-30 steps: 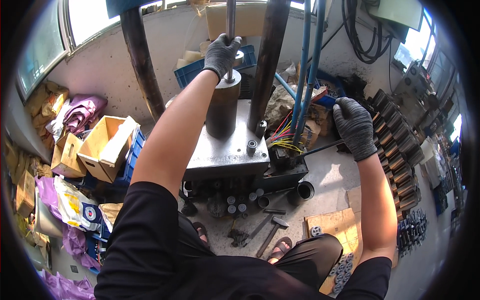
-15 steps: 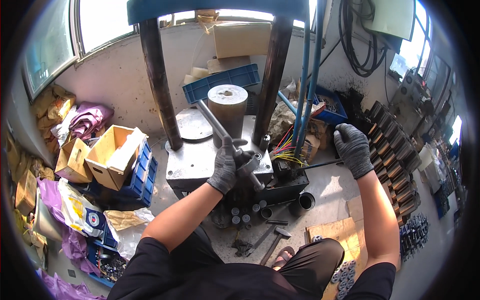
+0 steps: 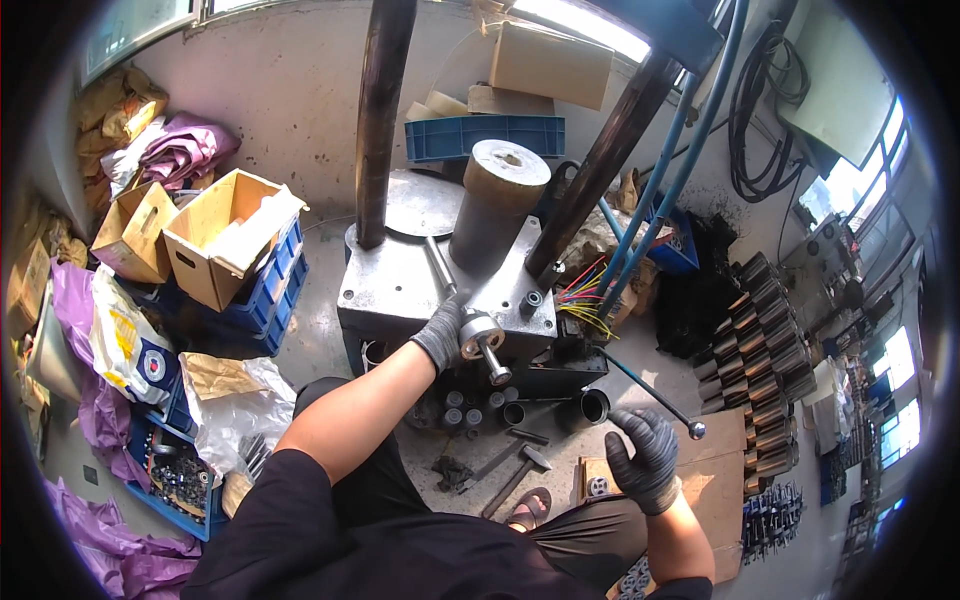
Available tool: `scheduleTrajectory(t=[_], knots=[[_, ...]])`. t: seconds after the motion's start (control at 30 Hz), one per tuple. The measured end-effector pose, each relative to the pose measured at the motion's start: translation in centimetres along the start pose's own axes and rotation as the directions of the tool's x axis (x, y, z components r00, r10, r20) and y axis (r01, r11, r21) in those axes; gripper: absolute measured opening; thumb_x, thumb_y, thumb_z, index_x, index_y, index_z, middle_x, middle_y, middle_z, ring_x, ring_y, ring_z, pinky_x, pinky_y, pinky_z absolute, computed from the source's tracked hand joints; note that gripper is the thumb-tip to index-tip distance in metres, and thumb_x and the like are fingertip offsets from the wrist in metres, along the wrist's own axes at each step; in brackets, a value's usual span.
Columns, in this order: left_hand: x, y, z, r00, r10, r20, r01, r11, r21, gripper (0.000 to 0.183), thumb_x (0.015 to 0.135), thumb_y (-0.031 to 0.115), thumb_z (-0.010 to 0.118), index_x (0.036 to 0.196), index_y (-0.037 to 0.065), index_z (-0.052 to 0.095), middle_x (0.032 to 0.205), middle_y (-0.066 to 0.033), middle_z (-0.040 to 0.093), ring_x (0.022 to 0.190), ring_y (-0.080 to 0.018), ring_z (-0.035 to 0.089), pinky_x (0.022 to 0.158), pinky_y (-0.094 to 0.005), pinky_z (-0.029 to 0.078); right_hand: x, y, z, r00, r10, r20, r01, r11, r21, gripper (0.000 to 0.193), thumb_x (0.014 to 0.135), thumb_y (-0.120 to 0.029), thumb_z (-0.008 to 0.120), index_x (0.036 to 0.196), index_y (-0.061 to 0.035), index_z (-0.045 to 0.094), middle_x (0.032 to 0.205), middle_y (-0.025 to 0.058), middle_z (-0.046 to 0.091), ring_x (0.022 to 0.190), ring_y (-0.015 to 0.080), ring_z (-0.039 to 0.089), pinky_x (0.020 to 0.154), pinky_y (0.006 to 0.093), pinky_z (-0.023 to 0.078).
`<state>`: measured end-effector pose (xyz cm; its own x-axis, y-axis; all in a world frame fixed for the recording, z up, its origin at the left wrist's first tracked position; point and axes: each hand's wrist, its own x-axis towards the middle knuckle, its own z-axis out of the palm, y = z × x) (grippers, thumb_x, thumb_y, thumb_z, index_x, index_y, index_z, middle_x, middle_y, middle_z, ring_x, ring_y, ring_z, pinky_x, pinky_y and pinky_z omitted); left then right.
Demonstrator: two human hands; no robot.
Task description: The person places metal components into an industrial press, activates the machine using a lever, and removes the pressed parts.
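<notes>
My left hand [image 3: 440, 335], in a dark grey glove, is wrapped round a steel shaft [image 3: 441, 266] above the front of a metal press bed [image 3: 385, 300]. Below those fingers a thick round collar [image 3: 481, 336] sits on the shaft, whose lower end points toward me. My right hand [image 3: 645, 460], also gloved, hangs over my right knee with its fingers stretched out and nothing in them. Beside it, apart from the fingers, a dark lever [image 3: 650, 388] ends in a shiny ball knob. On the bed stand a steel cylinder [image 3: 497, 210] and a flat round plate [image 3: 432, 203].
Two dark columns [image 3: 382, 130] rise from the bed. A hammer [image 3: 518, 482] and several small cylinders lie on the floor below. Cardboard boxes [image 3: 215, 240] on blue crates stand at left; stacked metal tubes [image 3: 760, 350] at right. Blue hoses [image 3: 660, 190] run behind the lever.
My right hand has come down and nearer to me from beside the lever, whose ball knob now shows. My left hand still holds the shaft, now more upright in view. The whole view has turned.
</notes>
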<state>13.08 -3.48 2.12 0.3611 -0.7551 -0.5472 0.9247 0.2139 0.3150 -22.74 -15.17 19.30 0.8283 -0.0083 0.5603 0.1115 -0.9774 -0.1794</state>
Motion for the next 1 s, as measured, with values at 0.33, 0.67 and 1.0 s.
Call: scheduleTrajectory(t=[0.33,0.67,1.0], knots=[[-6.9,-9.8,2.0,0.557,0.443,0.702,-0.779,-0.013,0.626,0.02,0.098,0.021,0.069,0.113,0.007,0.069,0.094,-0.0076,0.071,0.096,-0.0245,0.07,0.088,-0.0383,0.056,-4.7,1.1,18.3,0.304,0.201,0.931,-0.573,-0.742,0.348,0.08,0.094,-0.072,0.059,0.14,-0.0065,0.059,0.129,0.0171,0.066,0.107,0.0375,0.067,0.094,0.054,0.056],[-8.8,-13.3,2.4,0.108,-0.317,0.942,-0.713,-0.685,-0.149,0.049,0.09,0.029,0.058,0.139,0.031,0.066,0.144,0.0007,0.06,0.145,-0.0271,0.048,0.125,-0.0551,0.031,-4.0,6.6,17.0,0.524,0.394,0.755,-0.23,-0.788,0.571,0.072,0.096,-0.061,0.064,0.135,-0.0001,0.063,0.125,0.0167,0.07,0.119,0.0314,0.067,0.103,0.0458,0.056],[-6.9,-9.4,3.1,0.699,0.154,0.698,-0.697,-0.07,0.714,0.047,0.09,0.011,0.08,0.135,0.006,0.067,0.126,-0.0114,0.066,0.117,-0.0214,0.066,0.102,-0.0351,0.055,-4.5,5.4,19.1,0.517,0.371,0.771,-0.543,-0.555,0.631,0.048,0.086,-0.019,0.068,0.13,0.0003,0.067,0.111,0.0127,0.075,0.094,0.0246,0.074,0.085,0.0359,0.061]])
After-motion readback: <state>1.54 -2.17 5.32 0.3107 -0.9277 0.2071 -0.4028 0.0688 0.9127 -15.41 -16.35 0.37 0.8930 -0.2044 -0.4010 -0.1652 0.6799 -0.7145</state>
